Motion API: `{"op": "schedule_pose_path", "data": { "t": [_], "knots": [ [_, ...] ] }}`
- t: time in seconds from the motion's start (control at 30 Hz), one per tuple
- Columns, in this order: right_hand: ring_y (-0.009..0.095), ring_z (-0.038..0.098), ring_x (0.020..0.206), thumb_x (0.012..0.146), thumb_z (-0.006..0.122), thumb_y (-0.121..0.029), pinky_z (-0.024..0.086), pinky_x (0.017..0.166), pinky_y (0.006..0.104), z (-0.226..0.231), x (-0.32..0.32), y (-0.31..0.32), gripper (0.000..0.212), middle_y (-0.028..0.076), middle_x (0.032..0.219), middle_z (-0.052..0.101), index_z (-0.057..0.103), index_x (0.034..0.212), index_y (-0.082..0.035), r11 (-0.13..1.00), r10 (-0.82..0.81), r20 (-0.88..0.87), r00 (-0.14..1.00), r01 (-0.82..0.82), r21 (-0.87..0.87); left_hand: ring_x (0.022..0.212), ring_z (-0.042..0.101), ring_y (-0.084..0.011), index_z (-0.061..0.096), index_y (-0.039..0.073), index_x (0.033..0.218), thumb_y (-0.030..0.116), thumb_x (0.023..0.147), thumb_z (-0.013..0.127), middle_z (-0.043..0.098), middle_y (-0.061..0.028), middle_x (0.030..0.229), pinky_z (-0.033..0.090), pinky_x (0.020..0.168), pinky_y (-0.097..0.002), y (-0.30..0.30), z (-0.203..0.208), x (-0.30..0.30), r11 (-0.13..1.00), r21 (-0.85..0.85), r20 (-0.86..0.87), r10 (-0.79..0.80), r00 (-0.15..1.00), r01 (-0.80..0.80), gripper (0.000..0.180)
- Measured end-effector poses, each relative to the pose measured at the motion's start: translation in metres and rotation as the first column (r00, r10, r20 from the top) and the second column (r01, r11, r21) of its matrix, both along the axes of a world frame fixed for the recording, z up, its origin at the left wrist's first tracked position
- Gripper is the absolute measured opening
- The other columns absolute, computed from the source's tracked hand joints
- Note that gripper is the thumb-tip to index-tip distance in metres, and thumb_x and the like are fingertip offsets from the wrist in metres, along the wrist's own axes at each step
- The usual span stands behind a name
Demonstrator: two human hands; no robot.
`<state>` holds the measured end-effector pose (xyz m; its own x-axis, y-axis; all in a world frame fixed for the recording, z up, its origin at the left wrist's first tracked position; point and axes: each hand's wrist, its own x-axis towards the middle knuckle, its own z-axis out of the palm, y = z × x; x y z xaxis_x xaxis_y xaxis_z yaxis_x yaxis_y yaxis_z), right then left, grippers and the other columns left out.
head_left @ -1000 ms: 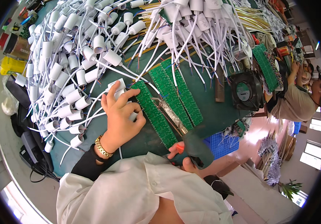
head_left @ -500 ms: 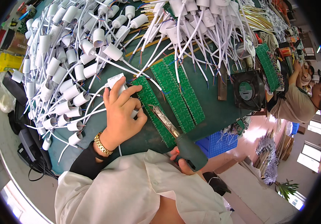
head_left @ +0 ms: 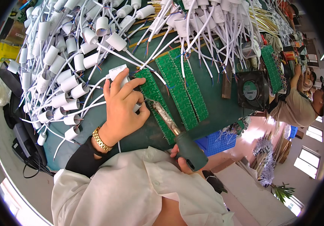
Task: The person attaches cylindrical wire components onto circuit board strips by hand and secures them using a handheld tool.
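My right hand point(head_left: 182, 160) grips the dark handle of a soldering iron point(head_left: 190, 150). Its metal shaft slants up and left, with the tip over the nearest green circuit board strip point(head_left: 158, 101). My left hand point(head_left: 124, 107) lies at that strip's left edge, its index fingertip at the board. Thumb and other fingers curl together; a white piece shows in the gap between them, but what they pinch is mostly hidden. Behind the fingers lies a white lamp socket point(head_left: 117, 70) with a cable. Two more circuit board strips point(head_left: 177, 90) lie side by side to the right.
White lamp sockets point(head_left: 69, 83) with cables are heaped at left, and another bundle point(head_left: 184, 27) lies at the back. A black fan point(head_left: 250, 90) stands at right, near another green board point(head_left: 271, 69). A blue crate point(head_left: 220, 142) sits beyond the table edge. Another person point(head_left: 295, 105) works far right.
The whole view has shifted slightly. Both hands and the soldering iron keep nearly the same places relative to the nearest board strip.
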<state>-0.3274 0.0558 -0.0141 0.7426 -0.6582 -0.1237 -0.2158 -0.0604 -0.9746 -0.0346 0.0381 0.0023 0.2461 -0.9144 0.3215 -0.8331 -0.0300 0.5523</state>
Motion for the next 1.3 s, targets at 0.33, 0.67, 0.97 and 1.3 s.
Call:
{"op": "schedule_pose_path", "data": {
  "t": [0.33,0.67,0.97,1.3],
  "knots": [
    [0.018,0.061,0.079,0.095,0.055,-0.050,0.051,0.063,0.0304,0.009,0.013,-0.001,0.059,0.014,0.100,0.060,0.047,0.127,-0.001,0.976,-0.219,0.152,0.964,0.216,0.038,0.136,0.040,-0.0361,0.055,0.010,0.070,0.002,0.064,0.067,0.064,-0.0031,0.123,0.021,0.108,-0.0616,-0.001,0.000,0.000,1.000,-0.001,-0.014,-0.010,1.000,0.010,0.015],
    [0.017,0.062,0.080,0.094,0.056,-0.048,0.052,0.064,0.0299,0.025,0.011,-0.012,0.057,0.014,0.102,0.060,0.050,0.123,0.001,0.994,-0.057,0.007,0.998,0.056,0.090,0.136,0.040,-0.0364,0.056,0.008,0.070,0.001,0.066,0.066,0.062,-0.0033,0.124,0.024,0.107,-0.0618,0.000,0.006,-0.003,0.999,0.049,0.017,-0.005,1.000,0.004,0.013],
    [0.016,0.065,0.083,0.087,0.065,-0.014,0.054,0.073,0.0300,0.016,0.019,0.006,0.024,0.010,0.101,0.065,0.064,0.107,-0.001,0.946,-0.252,0.132,0.959,0.215,0.242,0.134,0.042,-0.0375,0.055,0.006,0.068,0.001,0.067,0.065,0.062,-0.0048,0.124,0.030,0.102,-0.0625,-0.003,0.010,-0.008,0.997,0.064,0.072,0.028,0.997,-0.033,0.011],
    [0.017,0.063,0.081,0.087,0.064,-0.024,0.052,0.072,0.0304,0.014,0.016,0.004,0.036,0.010,0.095,0.063,0.058,0.114,-0.001,0.969,-0.184,-0.023,0.983,0.185,0.164,0.133,0.042,-0.0371,0.055,0.005,0.066,0.001,0.066,0.065,0.060,-0.0046,0.125,0.031,0.102,-0.0613,-0.003,0.012,-0.009,0.995,0.092,0.107,0.024,0.994,-0.034,0.010]
  ]
}}
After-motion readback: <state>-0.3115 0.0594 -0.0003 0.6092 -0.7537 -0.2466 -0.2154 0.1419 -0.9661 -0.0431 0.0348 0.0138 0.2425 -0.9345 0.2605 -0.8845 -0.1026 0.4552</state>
